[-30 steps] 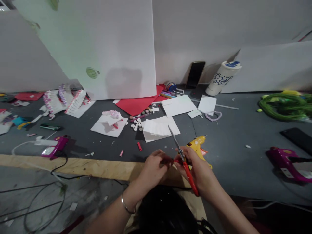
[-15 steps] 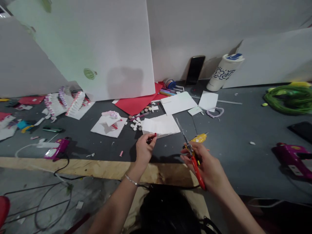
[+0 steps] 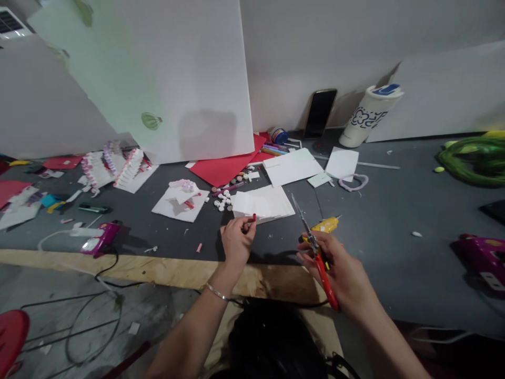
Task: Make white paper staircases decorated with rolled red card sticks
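Observation:
My left hand (image 3: 239,241) is closed in a pinch near the table's front edge. A small red piece (image 3: 254,217), like a short tube, sticks up from its fingertips. To the right, my right hand (image 3: 335,268) is wrapped round red-handled scissors (image 3: 323,276), their long metal blades pointing up and away over the table. Something yellow and black shows within that grip; I cannot tell if it belongs to the scissors. Beyond my left hand lie sheets of white paper (image 3: 262,202). A yellow glue gun (image 3: 326,224) rests just past my right hand.
White and pink paper models (image 3: 185,192) stand on the left. White round pieces (image 3: 223,200) lie mid-table near red card (image 3: 221,168). Along the back are a phone (image 3: 320,113) and a white tumbler (image 3: 366,118). Purple power strips (image 3: 100,239) and green wire (image 3: 473,160) lie at the sides.
The view has shifted slightly, so most things appear a little further right. Both hands keep their holds on the red piece and the scissors.

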Tool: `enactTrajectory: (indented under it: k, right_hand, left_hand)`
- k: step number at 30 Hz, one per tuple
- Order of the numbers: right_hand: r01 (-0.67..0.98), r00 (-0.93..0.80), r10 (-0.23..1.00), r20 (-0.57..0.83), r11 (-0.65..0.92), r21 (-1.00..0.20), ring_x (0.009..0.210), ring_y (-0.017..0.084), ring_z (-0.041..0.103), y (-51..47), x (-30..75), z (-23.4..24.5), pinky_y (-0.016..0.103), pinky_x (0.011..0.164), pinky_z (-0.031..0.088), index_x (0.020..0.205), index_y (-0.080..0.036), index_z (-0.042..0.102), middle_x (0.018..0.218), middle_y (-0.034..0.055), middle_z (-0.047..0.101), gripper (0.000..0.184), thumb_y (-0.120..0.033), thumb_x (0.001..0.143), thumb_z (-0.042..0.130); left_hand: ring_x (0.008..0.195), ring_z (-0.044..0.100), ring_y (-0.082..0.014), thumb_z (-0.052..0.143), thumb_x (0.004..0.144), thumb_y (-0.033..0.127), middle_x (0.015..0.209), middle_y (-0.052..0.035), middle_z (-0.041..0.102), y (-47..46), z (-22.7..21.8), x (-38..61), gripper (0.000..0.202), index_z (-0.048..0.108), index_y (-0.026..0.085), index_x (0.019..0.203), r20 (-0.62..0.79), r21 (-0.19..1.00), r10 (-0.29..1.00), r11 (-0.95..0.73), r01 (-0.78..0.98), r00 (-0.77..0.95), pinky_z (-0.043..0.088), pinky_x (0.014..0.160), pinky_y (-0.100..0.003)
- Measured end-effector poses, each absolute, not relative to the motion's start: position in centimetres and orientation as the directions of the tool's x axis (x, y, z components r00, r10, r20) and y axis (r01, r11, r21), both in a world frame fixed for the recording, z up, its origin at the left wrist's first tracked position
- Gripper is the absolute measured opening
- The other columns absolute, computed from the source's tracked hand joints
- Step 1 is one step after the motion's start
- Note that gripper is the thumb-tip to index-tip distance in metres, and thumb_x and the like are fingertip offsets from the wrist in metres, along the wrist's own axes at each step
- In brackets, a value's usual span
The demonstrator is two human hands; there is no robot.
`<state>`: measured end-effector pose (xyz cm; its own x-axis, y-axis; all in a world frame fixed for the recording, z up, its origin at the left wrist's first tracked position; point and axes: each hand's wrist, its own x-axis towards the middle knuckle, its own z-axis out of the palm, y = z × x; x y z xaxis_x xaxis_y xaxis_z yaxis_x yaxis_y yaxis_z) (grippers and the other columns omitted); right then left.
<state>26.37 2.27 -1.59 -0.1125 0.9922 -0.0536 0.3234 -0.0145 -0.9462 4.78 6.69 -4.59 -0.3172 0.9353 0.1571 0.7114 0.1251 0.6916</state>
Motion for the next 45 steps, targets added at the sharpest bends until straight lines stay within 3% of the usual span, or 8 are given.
enactTrajectory:
  k: [9,17,33,45]
  right_hand:
    - [0.34,-0.115,0.993,-0.033,0.008,-0.94,0.086,0.021,0.07,2.16,26.88,-2.19,0.033,0.075,0.058,0.119,-0.023,0.056,0.094,0.008,0.072,0.044,-0.046,0.081,0.065]
    - [0.36,-0.122,0.992,-0.02,0.026,-0.933,0.087,0.02,0.07,2.09,26.92,-2.01,0.033,0.076,0.057,0.119,-0.023,0.056,0.094,0.0079,0.072,0.044,-0.046,0.082,0.064]
    - [0.377,-0.157,0.988,-0.006,0.054,-0.924,0.09,0.019,0.07,2.01,27.1,-2.11,0.031,0.077,0.055,0.118,-0.023,0.055,0.099,0.0073,0.071,0.037,-0.041,0.086,0.06]
    - [0.375,-0.136,0.991,0.001,0.052,-0.925,0.081,0.018,0.071,1.97,26.89,-1.72,0.028,0.068,0.056,0.114,-0.023,0.057,0.092,0.0063,0.073,0.036,-0.042,0.084,0.059]
  left_hand:
    - [0.075,0.057,-0.0195,0.067,0.08,0.029,0.071,-0.001,0.067,6.47,-4.55,4.58,0.008,0.072,0.024,0.084,0.223,0.58,0.926,0.124,0.805,-0.304,0.03,0.086,-0.036]
    - [0.093,0.058,-0.024,0.067,0.081,0.026,0.093,-0.0027,0.073,6.23,-4.29,4.61,0.006,0.071,0.026,0.085,0.264,0.555,0.918,0.105,0.825,-0.294,0.027,0.088,-0.038]
    - [0.087,0.06,-0.0218,0.068,0.081,0.031,0.085,-0.0012,0.073,6.58,-4.59,4.55,0.01,0.071,0.023,0.076,0.257,0.564,0.91,0.132,0.815,-0.325,0.03,0.087,-0.037]
    - [0.079,0.059,-0.0193,0.066,0.083,0.033,0.079,0.0007,0.072,6.68,-4.44,4.68,0.017,0.069,0.023,0.07,0.274,0.537,0.913,0.117,0.835,-0.304,0.03,0.087,-0.037]
